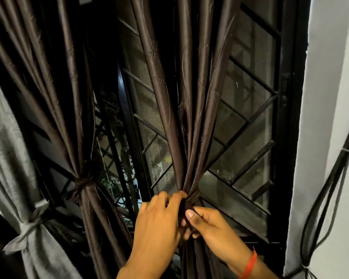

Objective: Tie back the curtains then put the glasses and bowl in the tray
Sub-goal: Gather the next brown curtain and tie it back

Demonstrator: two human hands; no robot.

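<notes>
A dark brown curtain [191,109] hangs in the middle, gathered into a bunch at a brown tie band [193,196]. My left hand [157,222] grips the bunch and band from the left. My right hand [208,224], with a red thread on the wrist, pinches the band's end just below the knot. To the left, a second brown curtain [54,97] is bound with a tie [84,183]. A grey curtain [10,158] at far left is tied with a grey band [31,224]. Glasses, bowl and tray are out of view.
Behind the curtains stands a black window grille [248,125] with mesh and a latch [284,91]. A white wall [330,117] rises at right, with black cables [328,186] hanging along it.
</notes>
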